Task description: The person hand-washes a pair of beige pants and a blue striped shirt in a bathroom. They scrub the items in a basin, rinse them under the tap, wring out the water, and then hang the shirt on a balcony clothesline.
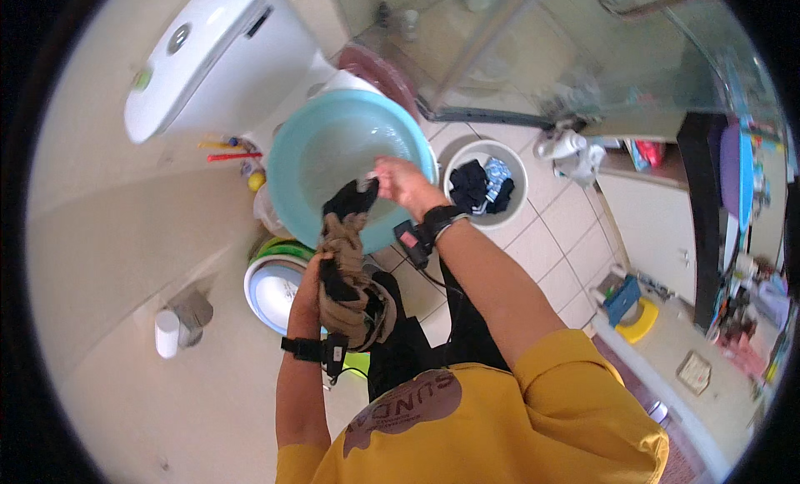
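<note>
A tan and black cloth garment (pixel 347 246) hangs bunched between my two hands, its dark upper end over the rim of a large light-blue basin (pixel 284 171). The basin holds water. My left hand (pixel 322 265) grips the garment's middle, mostly hidden by the folds. With the fingers of my right hand (pixel 400 181), I pinch something small and whitish at the garment's dark end, above the basin. Both wrists wear black straps with small devices. To the right of the basin stands a grey-white bucket (pixel 524 190) with dark and blue-patterned cloth inside.
A toilet (pixel 219 59) stands at the upper left. Stacked basins (pixel 253 296) lie by my left forearm. A reddish basin (pixel 381 77) leans behind the blue one, near a glass shower partition (pixel 500 52). White bottles (pixel 562 145) and a cabinet (pixel 650 224) are at the right.
</note>
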### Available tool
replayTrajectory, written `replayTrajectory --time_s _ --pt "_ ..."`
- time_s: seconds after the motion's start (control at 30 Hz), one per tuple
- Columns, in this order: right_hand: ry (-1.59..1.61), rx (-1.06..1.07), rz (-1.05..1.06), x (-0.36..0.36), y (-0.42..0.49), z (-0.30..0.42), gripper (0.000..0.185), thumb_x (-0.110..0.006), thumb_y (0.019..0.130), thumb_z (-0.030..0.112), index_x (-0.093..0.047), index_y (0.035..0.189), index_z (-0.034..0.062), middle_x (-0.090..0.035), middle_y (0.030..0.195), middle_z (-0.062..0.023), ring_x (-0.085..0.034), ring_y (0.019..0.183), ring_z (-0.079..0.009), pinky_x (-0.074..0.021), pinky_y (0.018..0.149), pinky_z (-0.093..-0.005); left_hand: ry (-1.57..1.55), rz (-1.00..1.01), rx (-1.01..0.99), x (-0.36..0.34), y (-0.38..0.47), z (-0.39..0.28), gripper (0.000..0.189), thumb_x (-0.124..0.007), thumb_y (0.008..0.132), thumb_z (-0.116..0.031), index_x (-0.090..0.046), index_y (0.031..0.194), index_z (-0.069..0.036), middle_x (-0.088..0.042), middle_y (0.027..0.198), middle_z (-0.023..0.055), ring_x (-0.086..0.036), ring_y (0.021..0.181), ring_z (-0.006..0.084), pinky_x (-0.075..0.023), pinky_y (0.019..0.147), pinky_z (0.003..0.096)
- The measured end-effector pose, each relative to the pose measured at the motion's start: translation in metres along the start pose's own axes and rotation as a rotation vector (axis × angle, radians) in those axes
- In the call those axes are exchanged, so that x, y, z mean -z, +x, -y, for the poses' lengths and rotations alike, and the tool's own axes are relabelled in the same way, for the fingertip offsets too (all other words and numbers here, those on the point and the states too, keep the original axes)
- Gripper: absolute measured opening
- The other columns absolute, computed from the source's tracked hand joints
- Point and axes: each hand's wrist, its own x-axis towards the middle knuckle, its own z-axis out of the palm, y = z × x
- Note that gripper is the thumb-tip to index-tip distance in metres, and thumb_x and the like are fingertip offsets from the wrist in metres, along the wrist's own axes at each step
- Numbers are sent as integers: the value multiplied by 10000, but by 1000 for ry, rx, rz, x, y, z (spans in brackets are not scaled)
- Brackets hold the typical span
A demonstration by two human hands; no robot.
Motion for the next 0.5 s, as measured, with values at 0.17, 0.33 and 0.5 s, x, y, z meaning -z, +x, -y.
replayTrajectory --time_s 0.17,0.33,0.5 --pt "-411 332 -73 -38 -33 -46 217 -527 894 177 -661 1029 72 -654 834 -60 -593 721 -180 -489 687 -323 -104 144 -232 13 -1 -1 521 -501 866 -379 -481 1271 -52 -588 1170 135 -587 1019 280 -493 871 404" --pt "-665 669 6 -62 -66 -72 216 -545 867 198 -687 960 66 -636 776 -33 -581 701 -124 -471 610 -294 -208 106 -330 33 5 6 567 -398 921 -526 -440 1312 -118 -543 1242 65 -527 1086 276 -444 914 431" --pt "-493 214 230 -59 -74 -70 191 -554 843 215 -664 885 65 -610 746 -20 -527 633 -114 -397 553 -257 -201 204 -333 34 7 5 551 -419 906 -520 -469 1290 -128 -550 1231 83 -533 1082 285 -449 909 440"
